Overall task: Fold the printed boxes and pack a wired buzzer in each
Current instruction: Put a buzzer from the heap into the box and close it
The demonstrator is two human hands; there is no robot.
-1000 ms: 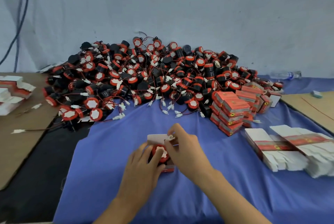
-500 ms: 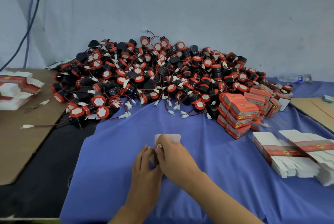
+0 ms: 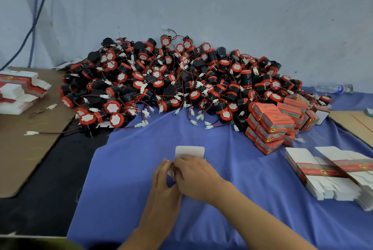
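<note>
My left hand (image 3: 164, 181) and my right hand (image 3: 194, 177) are together on a small printed box (image 3: 189, 152) on the blue cloth, both gripping it. Only the box's white top flap sticks out beyond my fingers; the rest of the box and whatever is in it are hidden under my hands. A large heap of black-and-red wired buzzers (image 3: 181, 84) lies behind, against the wall. Closed orange boxes (image 3: 272, 126) are stacked to the right of the heap.
Banded bundles of flat white box blanks (image 3: 331, 171) lie at the right on the blue cloth (image 3: 131, 199). More blanks (image 3: 18, 92) sit on brown cardboard (image 3: 24, 153) at the left. A plastic bottle (image 3: 333, 88) lies by the wall.
The red buzzer seen between my hands a second ago is no longer visible. My hands have closed together over the box, with the white flap still up.
</note>
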